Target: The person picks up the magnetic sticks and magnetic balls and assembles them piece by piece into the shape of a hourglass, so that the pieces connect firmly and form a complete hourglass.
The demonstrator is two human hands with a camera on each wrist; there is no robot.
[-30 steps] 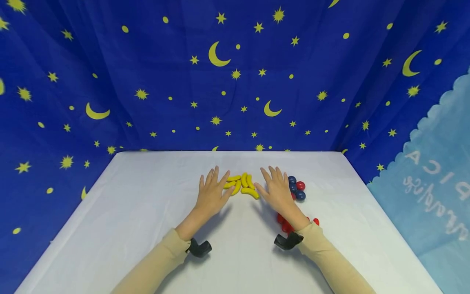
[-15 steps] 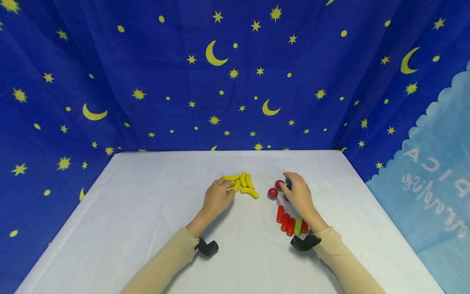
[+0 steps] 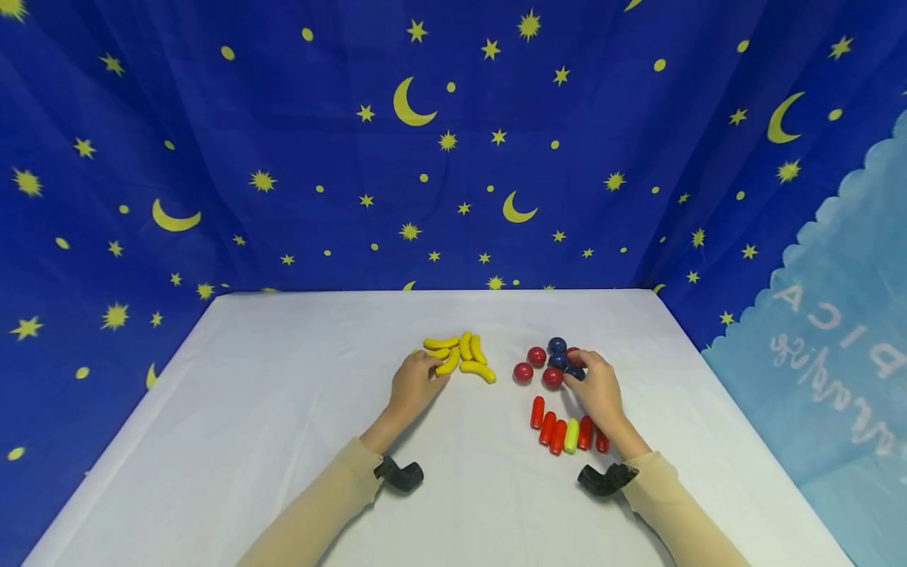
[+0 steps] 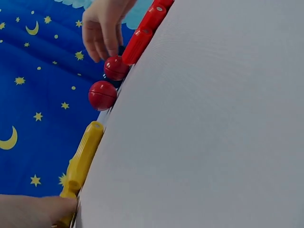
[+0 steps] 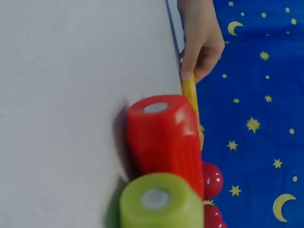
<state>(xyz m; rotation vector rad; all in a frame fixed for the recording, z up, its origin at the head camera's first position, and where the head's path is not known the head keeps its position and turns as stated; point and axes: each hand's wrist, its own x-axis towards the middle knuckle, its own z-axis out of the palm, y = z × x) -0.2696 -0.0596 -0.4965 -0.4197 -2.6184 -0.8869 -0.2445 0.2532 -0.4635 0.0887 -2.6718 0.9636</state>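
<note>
Both flat, spread hands have been drawn back and curled. The left hand (image 3: 413, 383) has been closed on the small yellow plastic bananas (image 3: 459, 356), at their 8 o'clock edge. The right hand (image 3: 597, 387) has been shifted toward 3 o'clock, so the cluster of red and dark blue glossy balls (image 3: 549, 362) and the row of red and green cylinders (image 3: 563, 429) have been uncovered.
</note>
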